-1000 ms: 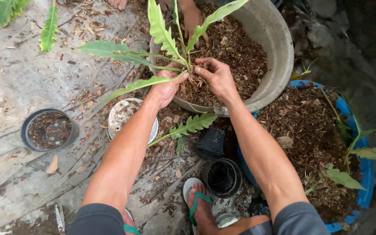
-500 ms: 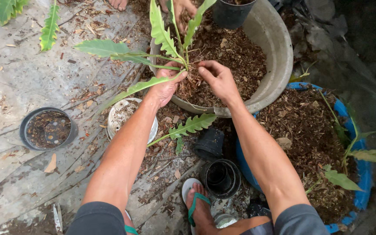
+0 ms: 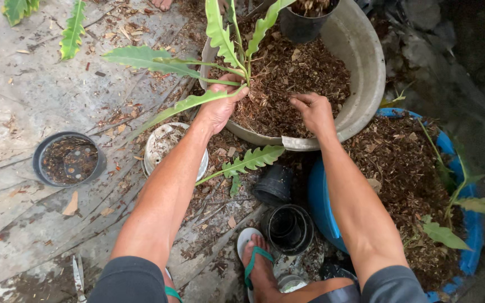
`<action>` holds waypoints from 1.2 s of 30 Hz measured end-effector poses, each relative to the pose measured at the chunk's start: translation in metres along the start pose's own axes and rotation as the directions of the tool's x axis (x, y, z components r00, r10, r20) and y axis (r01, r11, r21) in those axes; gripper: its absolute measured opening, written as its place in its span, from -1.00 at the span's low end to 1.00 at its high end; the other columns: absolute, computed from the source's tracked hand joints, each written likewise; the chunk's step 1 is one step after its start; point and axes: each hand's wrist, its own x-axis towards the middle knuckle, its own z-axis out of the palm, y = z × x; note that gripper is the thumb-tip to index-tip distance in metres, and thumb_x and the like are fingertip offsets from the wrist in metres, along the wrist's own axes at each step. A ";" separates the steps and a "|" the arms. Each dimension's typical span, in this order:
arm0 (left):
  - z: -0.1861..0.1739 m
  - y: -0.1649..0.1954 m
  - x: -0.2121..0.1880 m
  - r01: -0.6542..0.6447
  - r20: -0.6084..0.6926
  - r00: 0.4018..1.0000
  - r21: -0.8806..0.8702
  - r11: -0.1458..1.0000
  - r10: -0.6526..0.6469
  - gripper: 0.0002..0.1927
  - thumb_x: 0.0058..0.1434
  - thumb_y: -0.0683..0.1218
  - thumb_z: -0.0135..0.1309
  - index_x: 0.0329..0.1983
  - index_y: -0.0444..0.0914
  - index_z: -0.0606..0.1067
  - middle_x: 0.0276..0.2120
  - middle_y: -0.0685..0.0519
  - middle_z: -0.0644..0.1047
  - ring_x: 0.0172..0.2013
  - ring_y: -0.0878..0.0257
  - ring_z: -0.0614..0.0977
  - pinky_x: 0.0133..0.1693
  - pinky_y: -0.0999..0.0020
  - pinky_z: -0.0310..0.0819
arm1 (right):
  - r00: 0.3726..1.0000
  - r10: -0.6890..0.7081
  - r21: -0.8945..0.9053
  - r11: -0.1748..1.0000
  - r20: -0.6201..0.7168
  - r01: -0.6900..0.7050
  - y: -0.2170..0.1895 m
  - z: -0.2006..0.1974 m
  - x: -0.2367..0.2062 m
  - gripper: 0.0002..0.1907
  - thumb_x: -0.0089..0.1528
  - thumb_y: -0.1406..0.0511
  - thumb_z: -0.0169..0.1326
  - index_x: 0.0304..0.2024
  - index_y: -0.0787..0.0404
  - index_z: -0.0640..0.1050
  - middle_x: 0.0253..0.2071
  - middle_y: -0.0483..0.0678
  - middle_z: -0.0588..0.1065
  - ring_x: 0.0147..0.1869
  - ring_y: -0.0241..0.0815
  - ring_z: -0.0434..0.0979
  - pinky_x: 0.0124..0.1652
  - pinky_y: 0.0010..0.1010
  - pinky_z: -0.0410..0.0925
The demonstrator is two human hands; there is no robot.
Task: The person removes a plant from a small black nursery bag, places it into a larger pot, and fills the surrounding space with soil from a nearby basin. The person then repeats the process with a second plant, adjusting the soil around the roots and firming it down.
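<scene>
We take the grey metal basin (image 3: 366, 73) as our landmark; it is round, dented at its near rim, and filled with coarse brown bark mix (image 3: 298, 73); to its right and nearer to us sits a blue tub (image 3: 324, 207) heaped with the same brown material and a few small green seedlings; on the wooden boards to the basin's left lie a shallow black pot (image 3: 67, 159) with soil in it and, closer to the basin, a pale round pot (image 3: 166, 147); just below the basin's near rim stand two empty black pots (image 3: 284, 216); a further black pot (image 3: 304, 19) rests in the mix at the basin's far side.

The fern-like plant (image 3: 225, 50) stands upright in the mix at the basin's left side; its long, wavy-edged green fronds spread out over the left rim.

Our left hand (image 3: 220, 106) is closed on the plant's base, arm reaching over the left rim; our right hand (image 3: 315, 112) lies palm down in the mix near the near rim, fingers curled into it, gripping nothing we can make out; the hands are apart.
</scene>
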 end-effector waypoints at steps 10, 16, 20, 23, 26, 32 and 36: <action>0.006 0.002 -0.001 0.084 -0.150 0.985 0.005 0.996 -0.082 -0.58 0.13 -0.24 0.27 0.06 -0.25 0.47 -0.07 0.04 0.60 0.02 0.26 0.56 0.17 0.26 0.30 | 0.982 -0.147 0.190 0.967 -0.121 0.169 -0.045 0.014 -0.008 -0.57 0.26 0.30 0.13 0.19 0.23 0.52 0.00 0.08 0.55 0.02 -0.13 0.59 0.00 -0.28 0.51; 0.003 -0.003 -0.002 -0.009 -0.090 0.996 -0.021 1.000 0.008 -0.62 0.17 -0.25 0.29 0.04 -0.28 0.47 -0.09 0.01 0.60 0.00 0.22 0.57 0.14 0.28 0.39 | 0.973 -0.225 0.281 0.938 0.044 0.204 -0.104 0.026 -0.024 -0.61 0.24 0.21 0.29 0.08 0.22 0.62 -0.09 -0.05 0.66 -0.07 -0.33 0.61 -0.07 -0.45 0.45; 0.000 0.000 -0.003 -0.012 -0.096 0.995 0.010 1.000 0.013 -0.64 0.18 -0.25 0.29 0.03 -0.29 0.49 -0.10 0.02 0.58 -0.06 0.25 0.58 0.04 0.34 0.45 | 0.986 -0.144 0.310 0.944 0.087 0.110 -0.103 0.024 -0.021 -0.70 0.20 0.24 0.29 -0.03 0.19 0.69 -0.20 -0.07 0.68 -0.19 -0.34 0.60 -0.15 -0.47 0.45; 0.004 0.000 -0.003 -0.038 -0.088 0.995 -0.004 0.999 0.037 -0.62 0.15 -0.24 0.29 0.02 -0.30 0.49 -0.13 0.01 0.57 -0.12 0.22 0.59 -0.06 0.25 0.49 | 0.979 -0.192 0.287 0.943 0.064 0.167 -0.086 0.015 -0.016 -0.73 0.21 0.26 0.31 -0.05 0.20 0.70 -0.20 -0.07 0.68 -0.17 -0.33 0.61 -0.11 -0.46 0.44; 0.011 -0.001 -0.001 -0.077 -0.075 0.995 -0.072 0.994 0.072 -0.64 0.18 -0.26 0.29 0.03 -0.34 0.49 -0.14 -0.06 0.58 -0.12 0.14 0.58 -0.07 0.11 0.46 | 0.994 -0.107 0.205 0.974 0.036 0.098 -0.065 0.008 -0.013 -0.75 0.22 0.29 0.29 -0.05 0.17 0.69 -0.18 -0.06 0.67 -0.17 -0.31 0.60 -0.11 -0.45 0.43; 0.011 0.008 0.002 0.009 -0.217 0.976 0.016 1.000 -0.005 -0.66 0.17 -0.24 0.25 0.02 -0.30 0.50 -0.05 -0.05 0.62 0.02 0.18 0.60 0.20 0.12 0.43 | 0.989 -0.131 0.047 0.990 -0.064 0.134 -0.032 0.010 -0.014 -0.67 0.25 0.36 0.18 0.08 0.19 0.65 0.03 0.07 0.63 0.06 -0.16 0.60 0.06 -0.35 0.45; 0.014 0.006 0.000 -0.057 -0.198 0.979 -0.101 0.993 0.036 -0.63 0.19 -0.23 0.25 0.07 -0.26 0.50 -0.04 0.00 0.61 0.01 0.24 0.59 0.11 0.25 0.45 | 0.984 -0.096 0.396 0.918 0.149 0.030 -0.037 0.033 -0.011 -0.38 0.26 0.27 0.19 0.37 0.23 0.42 0.22 0.06 0.55 0.24 -0.18 0.58 0.23 -0.32 0.39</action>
